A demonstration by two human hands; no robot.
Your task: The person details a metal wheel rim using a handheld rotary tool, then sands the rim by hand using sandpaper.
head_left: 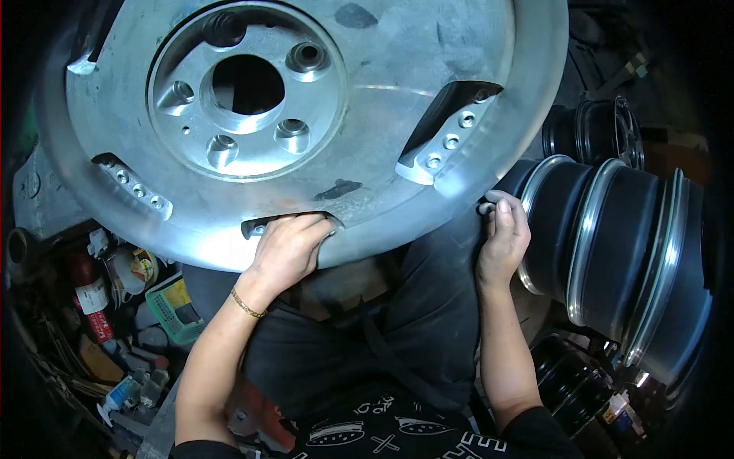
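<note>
A large silver metal wheel (375, 145) with a centre bore, several bolt holes and dark slots near its rim fills the upper view. My left hand (294, 241), a gold chain bracelet on its wrist, is at the lower slot, with its bent fingers reaching in. Those fingertips are hidden, and I cannot tell what they hold. At the wheel's lower right edge is my right hand (505, 237), palm turned up. Its fingers are loosely curled and a little apart, with smudged tips and nothing visible in them.
Black rims with polished silver lips (585, 237) lie in a row at right. A darker wheel (604, 134) sits behind them. At lower left are a green plastic basket (183, 325), a red bottle (92, 294) and assorted clutter. My dark-trousered legs (436, 306) are under the wheel.
</note>
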